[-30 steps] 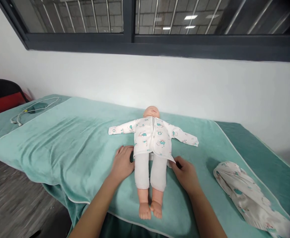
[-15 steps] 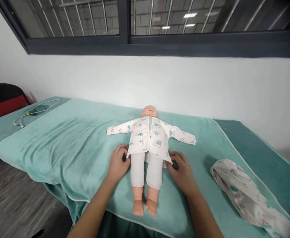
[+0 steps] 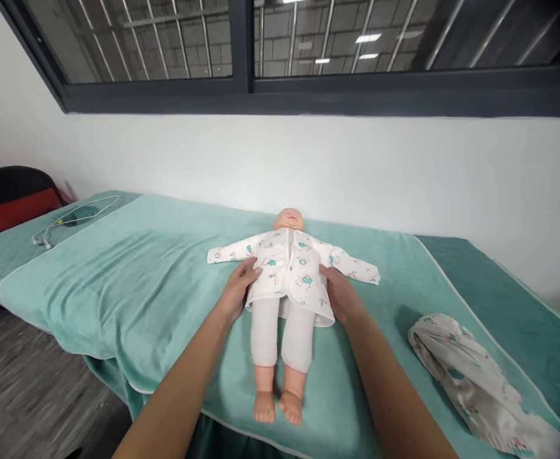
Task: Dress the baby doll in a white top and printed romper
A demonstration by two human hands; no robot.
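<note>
A baby doll [image 3: 289, 219] lies on its back, head toward the wall, arms spread. It wears a white printed jacket [image 3: 274, 261], fastened at the front, over white-covered legs [image 3: 264, 331]; its feet are bare. My left hand [image 3: 236, 288] clasps the doll's side at the waist, thumb on the jacket, other fingers partly hidden. On the opposite side, my right hand [image 3: 342, 293] has its thumb over the jacket and its fingers mostly hidden behind the body. The jacket's hem flares out below both hands.
The bed has a green cover [image 3: 117, 280]. A crumpled printed cloth garment [image 3: 476, 382] lies at the right. White cable [image 3: 69, 220] is coiled at the far left beside a black and red chair [image 3: 16, 201]. Behind are a white wall and a barred window [image 3: 284, 95].
Both hands have left the jacket's lower corners and moved up to the sides of the doll's waist. The hem now lies loose. My view has tilted slightly.
</note>
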